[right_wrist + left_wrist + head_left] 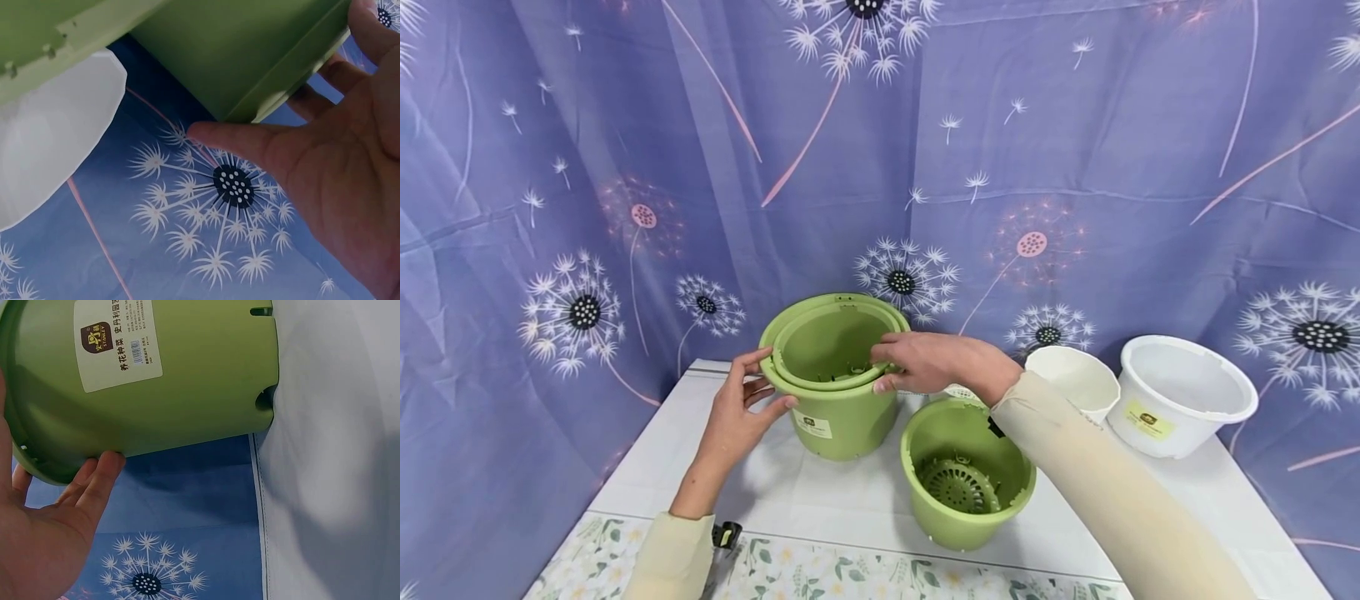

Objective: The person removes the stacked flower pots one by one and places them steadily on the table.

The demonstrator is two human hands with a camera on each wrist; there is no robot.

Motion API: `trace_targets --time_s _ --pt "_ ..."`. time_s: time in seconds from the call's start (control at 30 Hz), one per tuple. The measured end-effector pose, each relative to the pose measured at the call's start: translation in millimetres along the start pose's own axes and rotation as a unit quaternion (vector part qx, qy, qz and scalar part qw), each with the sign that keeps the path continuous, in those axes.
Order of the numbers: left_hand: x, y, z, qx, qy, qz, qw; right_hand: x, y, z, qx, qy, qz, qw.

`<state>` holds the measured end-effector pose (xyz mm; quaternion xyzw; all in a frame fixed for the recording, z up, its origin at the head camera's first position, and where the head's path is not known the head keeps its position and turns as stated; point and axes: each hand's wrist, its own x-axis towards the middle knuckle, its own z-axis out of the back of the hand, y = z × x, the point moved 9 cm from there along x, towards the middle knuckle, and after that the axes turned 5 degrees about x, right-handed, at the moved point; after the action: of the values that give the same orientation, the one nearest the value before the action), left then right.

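A large green pot (842,429) with a label stands on the table, a smaller green pot (820,346) nested inside it. At the large pot's left rim is my left hand (747,412), its fingers at the rim and its thumb against the outer wall. My right hand (928,362) grips the right rim of the nested pot, fingers inside and thumb outside. In the left wrist view, the left fingers (100,478) touch the large pot below its lip. A third green pot (970,521) with a slotted bottom stands below the right forearm.
To the right stand a white faceted bowl (1067,375) and a larger white pot (1183,425) with a yellow label. A flowered cloth (820,575) covers the table's near edge. A blue dandelion-print curtain (985,150) hangs behind.
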<state>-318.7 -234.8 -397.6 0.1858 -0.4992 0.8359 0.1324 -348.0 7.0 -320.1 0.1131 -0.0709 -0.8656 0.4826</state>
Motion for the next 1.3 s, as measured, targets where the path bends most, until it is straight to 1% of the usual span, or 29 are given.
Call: trace_targets --time_s 0.07,0.13,0.27,0.47,0.6,0.73,0.83,0.93,1.1,1.17,1.3 --pt "0.4 0.0 0.2 0.000 -0.001 -0.001 1.0000 0.5 -1.4 0.3 0.006 0.009 -0.007 0.9999" --pt "0.6 0.1 0.3 0.000 -0.002 -0.002 1.0000 1.7 -1.5 1.3 0.009 0.009 -0.004 0.9999" --pt "0.5 0.0 0.2 0.000 -0.002 -0.002 1.0000 4.0 0.6 4.1 0.007 -0.004 0.014 0.9999" --pt "0.7 -0.8 -0.7 -0.004 0.001 0.004 1.0000 4.1 0.2 4.7 0.001 -0.016 0.012 0.9998" --pt "0.9 -1.9 -0.3 -0.004 0.000 0.007 1.0000 2.4 4.1 6.1 -0.002 -0.047 0.038 0.9982" --pt "0.8 -0.4 -0.1 -0.001 -0.003 0.010 0.9999 -1.6 10.3 8.0 -0.011 -0.088 0.073 0.9934" --pt "1.1 1.9 -0.6 0.001 -0.004 0.012 0.9999 -3.9 10.8 7.8 -0.015 -0.113 0.083 0.9901" --pt "1.3 2.8 -1.2 0.002 -0.006 0.012 0.9999 -4.7 8.9 6.2 -0.016 -0.126 0.076 0.9889" --pt "1.1 0.6 -0.9 0.001 -0.008 0.008 0.9999 -5.0 5.2 3.1 -0.020 -0.131 0.049 0.9900" --pt "0.8 -0.8 -0.8 0.000 -0.008 0.006 1.0000 -5.2 5.8 3.1 -0.031 -0.136 0.051 0.9889" --pt "0.2 -3.4 -0.9 -0.004 -0.006 0.002 1.0000 -6.1 8.6 4.2 -0.050 -0.151 0.068 0.9849"
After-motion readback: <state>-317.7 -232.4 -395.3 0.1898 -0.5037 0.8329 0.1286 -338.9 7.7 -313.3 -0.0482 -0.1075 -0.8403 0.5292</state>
